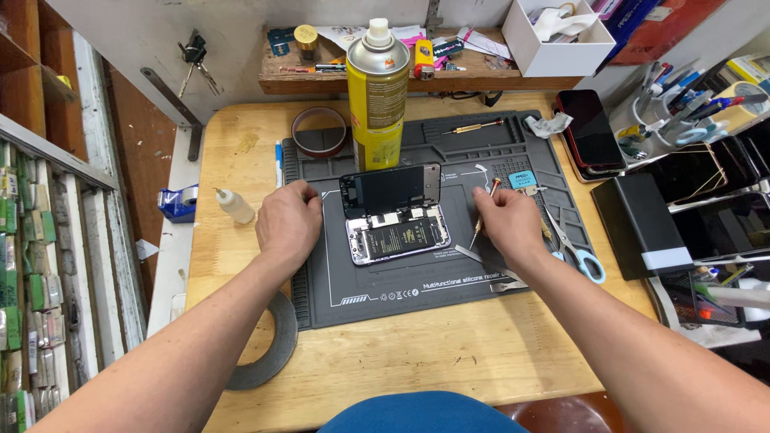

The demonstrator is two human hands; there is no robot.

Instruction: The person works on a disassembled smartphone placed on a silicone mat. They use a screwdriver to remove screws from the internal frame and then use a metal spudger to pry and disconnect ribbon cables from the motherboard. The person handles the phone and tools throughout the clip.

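Wooden table (pixel 449 353) with grey mat (pixel 417 285), left hand (pixel 287 224) steadying opened phone (pixel 395 228) beside it, right hand (pixel 507 224) gripping small screwdriver (pixel 484 212).

One head-worn camera looks steeply down, fairly close, probably slightly forward, at the wooden workbench (pixel 449 353).

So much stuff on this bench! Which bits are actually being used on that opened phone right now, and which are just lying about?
In use: opened phone, its lifted screen leaning on the yellow spray can, small screwdriver in the right hand, left hand beside the phone, grey work mat.

Lying about: scissors, tape roll, small dropper bottle, keys, lighter.
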